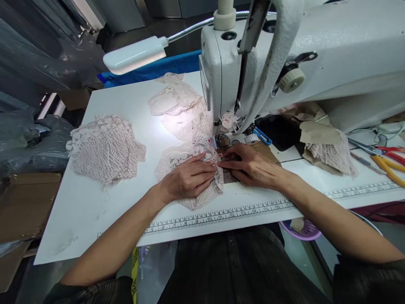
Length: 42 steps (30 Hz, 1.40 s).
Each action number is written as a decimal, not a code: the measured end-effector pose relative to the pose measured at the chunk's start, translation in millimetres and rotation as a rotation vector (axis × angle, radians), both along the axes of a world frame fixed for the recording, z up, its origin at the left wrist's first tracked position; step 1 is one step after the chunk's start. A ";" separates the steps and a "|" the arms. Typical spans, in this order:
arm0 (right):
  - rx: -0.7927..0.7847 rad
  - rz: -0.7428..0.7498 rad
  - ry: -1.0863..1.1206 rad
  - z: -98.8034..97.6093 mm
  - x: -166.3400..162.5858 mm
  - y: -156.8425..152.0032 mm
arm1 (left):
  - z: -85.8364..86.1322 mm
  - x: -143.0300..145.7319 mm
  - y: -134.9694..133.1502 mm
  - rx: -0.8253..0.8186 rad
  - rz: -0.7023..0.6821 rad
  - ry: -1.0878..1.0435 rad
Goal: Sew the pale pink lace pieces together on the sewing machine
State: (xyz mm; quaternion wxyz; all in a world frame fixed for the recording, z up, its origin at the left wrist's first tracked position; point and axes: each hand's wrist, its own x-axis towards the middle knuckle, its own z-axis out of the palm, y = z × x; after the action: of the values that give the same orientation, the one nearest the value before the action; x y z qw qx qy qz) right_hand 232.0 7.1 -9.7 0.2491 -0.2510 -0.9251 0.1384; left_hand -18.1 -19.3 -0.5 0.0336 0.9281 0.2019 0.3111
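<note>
Lace in a pale pink openwork piece (175, 160) lies flat on the white desk (95, 202), its right edge drawn up to the presser foot (218, 141) of the sewing machine (316, 55). The left hand (186, 179) rests on top of it, palm down and fingers stretched out, pressing rather than gripping. The right hand (253, 166) lies flat just beside it, fingertips meeting the left hand's over a small brown piece (230, 177) at the lace's edge; it too is released, holding nothing closed in its fingers.

The lace looks very light, limp and full of holes, so it would likely stretch, pucker or snag if pulled by one corner. Flat fingers spread over it near the seam edge seem the safest hold, with a pinch only at the denser scalloped border.

A heap of the same lace (106, 147) sits well apart to the left, and more pieces (180, 105) lie behind the needle under the lamp (134, 55). Yellow-handled pliers (389, 166) rest far right, and a printed ruler (221, 215) runs along the desk's near edge.
</note>
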 end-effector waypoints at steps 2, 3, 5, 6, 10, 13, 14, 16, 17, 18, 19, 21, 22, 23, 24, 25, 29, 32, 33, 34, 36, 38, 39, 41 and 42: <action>-0.002 0.004 0.007 -0.5 -0.2 0.3 | 1.8 -0.5 1.3 0.016 -0.003 0.000; 0.000 0.006 0.010 -0.6 -0.4 0.3 | 3.5 -0.7 2.8 0.026 0.003 0.011; 0.011 0.008 0.009 -0.4 -0.9 0.3 | 7.5 -0.6 7.2 0.058 0.044 0.078; 0.019 0.008 0.006 -0.2 -1.2 0.1 | 9.5 -0.3 9.9 0.083 0.075 0.135; 0.033 0.007 -0.003 0.4 -1.9 -0.8 | 11.9 2.6 19.5 0.189 0.179 0.351; 0.027 0.001 -0.017 0.0 -2.1 -1.5 | 8.6 4.4 21.7 0.208 0.218 0.414; 0.026 -0.002 -0.020 -0.3 -2.1 -1.7 | 7.6 4.7 21.5 0.207 0.228 0.427; 0.027 -0.007 -0.024 -0.5 -2.2 -1.9 | 6.5 5.2 20.3 0.210 0.243 0.446; 0.032 -0.008 -0.025 -0.4 -2.2 -1.9 | 6.4 5.3 19.6 0.213 0.247 0.449; 0.037 -0.009 -0.024 -0.3 -2.3 -1.9 | 6.7 5.5 19.0 0.215 0.248 0.448; 0.043 -0.010 -0.024 0.0 -2.4 -1.9 | 7.0 5.6 18.4 0.217 0.247 0.444; 0.055 -0.007 -0.021 0.6 -2.6 -2.0 | 7.6 5.6 17.8 0.211 0.245 0.436; 0.060 -0.005 -0.020 0.9 -2.7 -2.1 | 7.7 5.5 17.6 0.205 0.244 0.433; 0.064 -0.003 -0.020 1.1 -2.7 -2.2 | 7.7 5.3 17.6 0.195 0.244 0.430; 0.066 -0.001 -0.021 1.1 -2.8 -2.3 | 7.5 5.0 17.8 0.185 0.244 0.428; 0.067 -0.002 -0.021 1.1 -2.8 -2.4 | 7.3 4.6 18.0 0.177 0.243 0.427; 0.068 -0.017 -0.010 0.9 -3.0 -3.2 | 6.2 2.7 20.2 0.148 0.225 0.426; 0.059 -0.021 -0.017 1.8 -3.4 -3.6 | 7.2 2.9 19.3 0.097 0.220 0.426; 0.055 -0.022 -0.024 2.3 -3.5 -3.7 | 8.2 3.6 17.7 0.078 0.234 0.423; 0.053 -0.023 -0.030 2.8 -3.7 -3.8 | 9.5 4.8 15.4 0.055 0.261 0.416; 0.055 -0.025 -0.041 3.6 -3.9 -3.9 | 12.5 8.2 9.6 -0.003 0.332 0.391; 0.058 -0.021 -0.046 3.7 -4.2 -4.0 | 14.7 12.2 4.8 -0.064 0.388 0.372; 0.057 -0.022 -0.046 3.6 -4.4 -4.1 | 15.2 13.8 3.6 -0.086 0.401 0.368; 0.057 -0.031 -0.047 3.0 -5.1 -4.2 | 14.4 15.5 4.8 -0.097 0.390 0.369; 0.058 -0.040 -0.048 2.7 -5.5 -4.3 | 13.2 15.3 6.9 -0.091 0.375 0.368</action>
State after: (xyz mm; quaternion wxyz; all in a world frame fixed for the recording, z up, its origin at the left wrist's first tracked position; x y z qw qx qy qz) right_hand 226.5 2.7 -6.9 0.2367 -0.2652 -0.9293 0.1005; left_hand -2.8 -12.3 12.7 -0.0203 0.9129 0.3868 0.1288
